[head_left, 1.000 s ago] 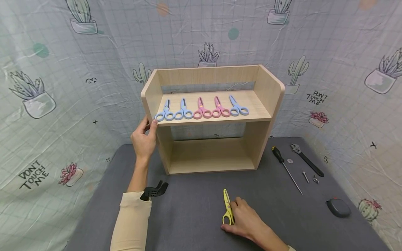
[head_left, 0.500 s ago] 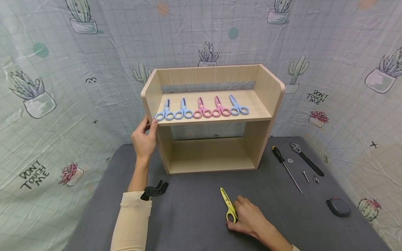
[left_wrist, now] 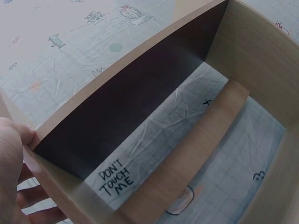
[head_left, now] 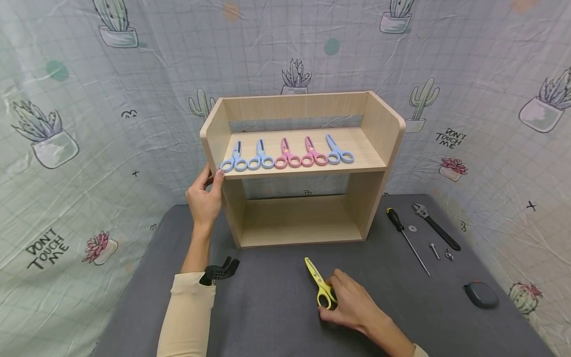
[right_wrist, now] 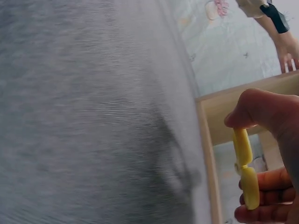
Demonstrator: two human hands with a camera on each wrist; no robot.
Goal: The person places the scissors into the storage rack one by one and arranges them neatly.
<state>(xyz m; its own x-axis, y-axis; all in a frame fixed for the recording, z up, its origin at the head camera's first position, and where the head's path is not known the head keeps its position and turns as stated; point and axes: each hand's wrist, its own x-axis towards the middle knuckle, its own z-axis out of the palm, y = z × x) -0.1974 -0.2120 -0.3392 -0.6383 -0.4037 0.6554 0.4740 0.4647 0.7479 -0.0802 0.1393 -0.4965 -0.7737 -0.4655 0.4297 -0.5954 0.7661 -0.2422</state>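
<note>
My left hand (head_left: 203,201) grips the left side of a small wooden shelf unit (head_left: 294,108), thumb on the front edge at the upper board. In the left wrist view the fingers lie outside the side panel (left_wrist: 56,189). My right hand (head_left: 354,302) holds yellow scissors (head_left: 314,270) by their handle loops, in front of the shelf, blades pointing away and slightly left. The right wrist view shows the yellow handles (right_wrist: 243,147) between thumb and fingers, raised off the table. On the upper board several scissors lie in a row: blue scissors (head_left: 260,156) and pink scissors (head_left: 286,154).
To the right on the grey table (head_left: 267,307) lie a screwdriver (head_left: 403,235), an adjustable wrench (head_left: 437,228), a washer (head_left: 412,228), a bolt (head_left: 434,251), a small metal part (head_left: 448,254) and a dark rounded tape-measure-like object (head_left: 481,295). A printed curtain (head_left: 147,124) surrounds the table.
My right hand has shifted slightly right, then forward, with the yellow scissors, whose blades have swung to the left. The left hand stays on the shelf unit.
</note>
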